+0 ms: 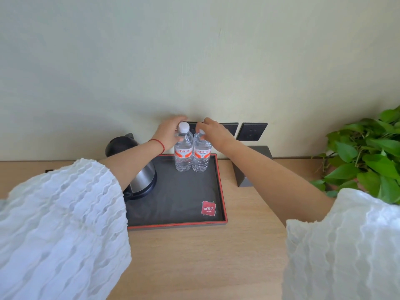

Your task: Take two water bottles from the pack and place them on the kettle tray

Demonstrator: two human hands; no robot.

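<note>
Two clear water bottles with red-and-white labels stand upright side by side at the back of the dark tray (186,195) with a red rim. My left hand (167,133) wraps the neck of the left bottle (183,152), just below its white cap. My right hand (213,132) pinches the top of the right bottle (201,155), covering its cap. A steel kettle (140,176) with a black lid sits on the tray's left side, partly hidden by my left forearm. The pack is not in view.
The tray lies on a light wooden desk (216,256) against a pale wall. Dark wall sockets (252,132) sit behind the bottles. A dark box (244,178) stands right of the tray, and a leafy green plant (368,156) fills the far right.
</note>
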